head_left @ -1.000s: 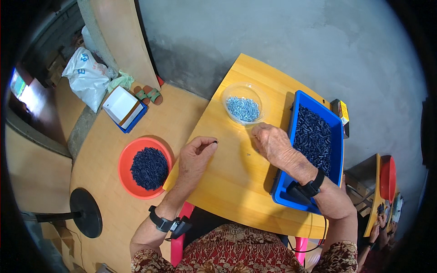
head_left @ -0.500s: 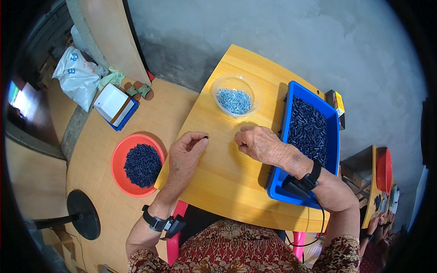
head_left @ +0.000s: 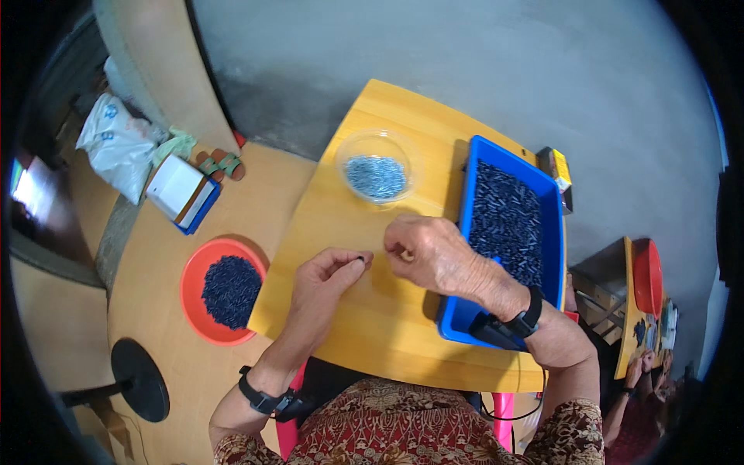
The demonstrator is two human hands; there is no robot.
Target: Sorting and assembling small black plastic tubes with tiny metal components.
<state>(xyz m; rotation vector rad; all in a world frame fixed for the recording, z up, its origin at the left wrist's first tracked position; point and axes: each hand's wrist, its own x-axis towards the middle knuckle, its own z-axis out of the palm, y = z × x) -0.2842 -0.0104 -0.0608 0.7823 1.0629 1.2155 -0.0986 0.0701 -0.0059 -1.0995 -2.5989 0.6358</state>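
Over the wooden table (head_left: 353,341), my left hand (head_left: 314,291) pinches a small black plastic piece (head_left: 361,258) between thumb and forefinger. Close by on the right, my right hand (head_left: 434,252) is closed with its fingers curled in; whatever it holds, if anything, is hidden. Beyond both hands stands a round clear tub (head_left: 346,147) with many small silvery metal pieces (head_left: 376,177) in it. To the right, a blue tray (head_left: 459,316) holds a heap of short black pieces (head_left: 508,217). My right forearm crosses over the tray's near part.
Left of the table, on the floor, a red basin (head_left: 194,310) contains more black pieces. Farther off are a white box (head_left: 174,182), sandals (head_left: 226,164) and a white sack (head_left: 116,147). Small boxes (head_left: 558,170) lie behind the tray. At far right another person's hands (head_left: 642,364) rest at a second table.
My left hand has moved right, bringing the black piece nearer my right hand. The right hand stays closed. The whole view has shifted slightly.
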